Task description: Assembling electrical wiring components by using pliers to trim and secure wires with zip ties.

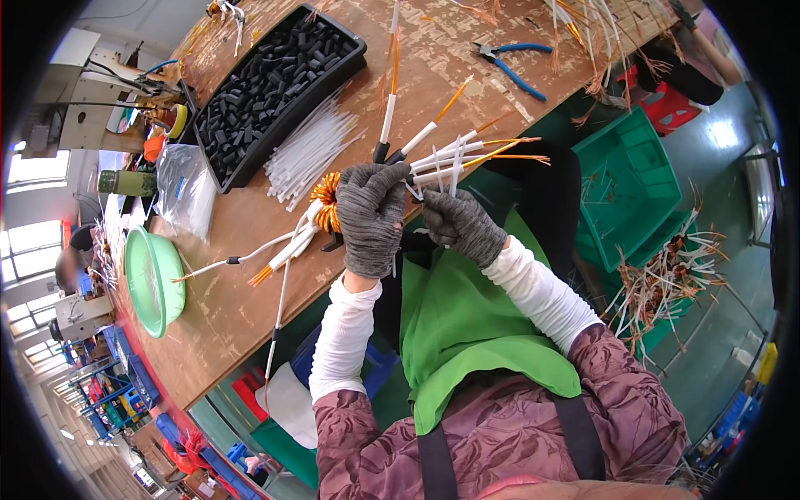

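One ring wound with copper-coloured wire [327, 202] is just at the left side of the left hand [372, 218], above the near part of the counter [221, 333]; the glove hides a part of it, so I cannot tell if the fingers touch it. From the ring, some white-covered wires [298, 242] go out to the left, and one long piece hangs down across the near edge.

Several white-sleeved leads [419, 138] spread like a fan beyond the hands, to the far side and to the right, with bare copper-coloured ends. The left hand, in a grey glove, is closed around the base of these leads. The right hand [463, 225], also gloved, is just beside it on the right, with fingers bent tightly on thin white strips [457, 167], which stand up between the leads.

Farther on the left lies a pile of white ties [310, 150], and behind it a black tray [352, 67] full of short black sleeves [275, 87]. A clear bag [185, 187] and a pale green basin [172, 287] are more to the left. On the far right lie blue-handled cutters [520, 80]. Beyond the counter's right edge are a green crate [612, 167] and a heap of wire pieces [667, 283].
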Motion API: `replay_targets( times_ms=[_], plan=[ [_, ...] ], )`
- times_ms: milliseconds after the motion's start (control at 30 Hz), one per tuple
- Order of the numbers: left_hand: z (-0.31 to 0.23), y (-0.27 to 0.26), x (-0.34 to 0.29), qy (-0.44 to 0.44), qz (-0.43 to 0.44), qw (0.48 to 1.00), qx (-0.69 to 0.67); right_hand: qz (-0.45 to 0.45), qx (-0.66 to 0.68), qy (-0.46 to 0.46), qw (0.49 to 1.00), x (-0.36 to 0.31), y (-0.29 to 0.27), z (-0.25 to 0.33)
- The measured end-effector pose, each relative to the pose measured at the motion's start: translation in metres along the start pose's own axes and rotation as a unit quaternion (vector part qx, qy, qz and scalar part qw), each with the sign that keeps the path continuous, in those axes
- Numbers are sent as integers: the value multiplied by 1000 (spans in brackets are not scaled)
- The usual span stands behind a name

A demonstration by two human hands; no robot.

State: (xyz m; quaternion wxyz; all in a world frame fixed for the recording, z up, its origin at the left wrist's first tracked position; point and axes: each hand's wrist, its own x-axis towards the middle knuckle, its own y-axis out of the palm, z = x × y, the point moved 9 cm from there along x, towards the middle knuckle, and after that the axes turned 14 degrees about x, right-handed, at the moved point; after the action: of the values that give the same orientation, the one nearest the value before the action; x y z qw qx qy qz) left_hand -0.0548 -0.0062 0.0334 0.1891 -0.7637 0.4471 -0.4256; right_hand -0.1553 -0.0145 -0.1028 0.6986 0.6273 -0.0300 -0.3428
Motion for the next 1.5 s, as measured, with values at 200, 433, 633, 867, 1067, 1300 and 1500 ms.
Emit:
replay_targets(
  times_ms=[200,433,633,867,1067,1300,1500],
  plan=[
    [-5,-1,-2,23,-29,999,5,5,-6,-1,1000,0,0,0],
    [-26,15,-3,146,101,982,68,35,-23,-9,999,-1,4,1],
    [-24,12,-12,164,89,980,75,0,-268,-110,957,-14,0,19],
    [-35,10,-25,238,11,946,218,53,-314,-95,943,-19,17,16],
    [-17,16,-7,178,-20,952,247,141,-410,-115,894,-42,51,-9],
    [3,-20,-4,-8,74,997,-8,12,-299,2,954,-58,31,31],
    [-6,-1,-14,-101,133,970,-178,59,-314,16,947,-59,46,19]
  ],
)
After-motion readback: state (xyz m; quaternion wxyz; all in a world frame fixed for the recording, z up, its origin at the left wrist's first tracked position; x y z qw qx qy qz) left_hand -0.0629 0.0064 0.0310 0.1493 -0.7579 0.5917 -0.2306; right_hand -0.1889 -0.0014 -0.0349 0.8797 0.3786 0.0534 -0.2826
